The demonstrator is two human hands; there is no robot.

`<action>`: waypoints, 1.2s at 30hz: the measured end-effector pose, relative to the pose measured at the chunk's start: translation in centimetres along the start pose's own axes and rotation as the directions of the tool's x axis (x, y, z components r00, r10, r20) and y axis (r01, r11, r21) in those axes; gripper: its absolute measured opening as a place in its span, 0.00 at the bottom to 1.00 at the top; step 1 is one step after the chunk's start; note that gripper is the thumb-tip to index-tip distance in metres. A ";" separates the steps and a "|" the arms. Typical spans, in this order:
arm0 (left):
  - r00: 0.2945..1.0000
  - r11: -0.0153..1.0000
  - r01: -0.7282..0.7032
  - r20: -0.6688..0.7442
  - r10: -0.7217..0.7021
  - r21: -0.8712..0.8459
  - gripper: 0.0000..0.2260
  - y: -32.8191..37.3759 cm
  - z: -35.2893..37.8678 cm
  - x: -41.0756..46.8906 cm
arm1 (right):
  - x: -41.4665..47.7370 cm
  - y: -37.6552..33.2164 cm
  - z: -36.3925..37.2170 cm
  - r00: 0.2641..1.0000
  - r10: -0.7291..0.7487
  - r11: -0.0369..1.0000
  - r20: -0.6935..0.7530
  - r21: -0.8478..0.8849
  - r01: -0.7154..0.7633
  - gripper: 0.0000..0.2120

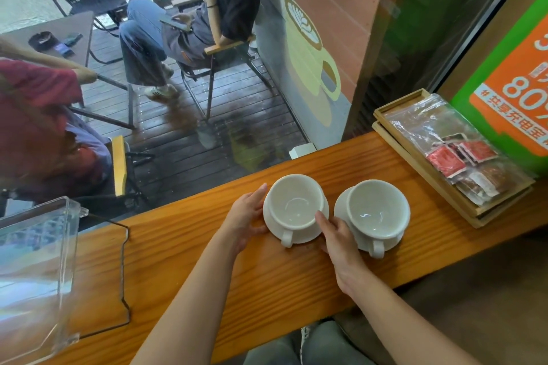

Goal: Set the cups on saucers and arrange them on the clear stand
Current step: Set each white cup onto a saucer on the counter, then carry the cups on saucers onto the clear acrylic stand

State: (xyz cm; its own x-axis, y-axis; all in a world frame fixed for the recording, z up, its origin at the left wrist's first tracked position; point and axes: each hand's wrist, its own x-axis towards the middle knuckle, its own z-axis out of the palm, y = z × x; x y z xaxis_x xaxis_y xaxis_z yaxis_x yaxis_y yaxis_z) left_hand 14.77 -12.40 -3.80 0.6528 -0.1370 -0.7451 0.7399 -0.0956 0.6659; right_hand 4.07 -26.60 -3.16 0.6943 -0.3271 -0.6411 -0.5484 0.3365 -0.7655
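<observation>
Two white cups stand on white saucers on the wooden counter (267, 284). The left cup (295, 201) sits on its saucer (308, 235) with the handle facing me. My left hand (246, 216) touches the saucer's left edge and my right hand (338, 235) its right edge, fingers curled against it. The right cup (375, 212) rests on its own saucer (341, 204), untouched. The clear stand (38, 270) is at the far left of the counter, on a thin black wire frame (124, 275).
A wooden tray (462, 207) holding a plastic bag of packets (462, 157) lies at the counter's right end. Behind the counter is a window; beyond it two people sit on chairs on a wet deck. A green and orange sign (510, 104) stands at right.
</observation>
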 end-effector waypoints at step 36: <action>0.996 0.970 -0.091 -0.002 0.092 -0.225 0.27 -3.0 -9.3 -12.7 | -6.6 -2.6 4.2 0.960 -0.069 0.981 0.271 -0.158 0.116 0.33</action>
State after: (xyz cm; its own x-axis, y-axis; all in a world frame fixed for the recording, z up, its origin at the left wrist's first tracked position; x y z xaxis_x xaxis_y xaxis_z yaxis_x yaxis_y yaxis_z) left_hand 5.73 -1.24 3.27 0.7187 -0.1429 -0.6805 0.6953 0.1412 0.7047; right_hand 2.90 -21.66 3.28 0.8311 -0.0976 -0.5475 -0.5310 0.1531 -0.8334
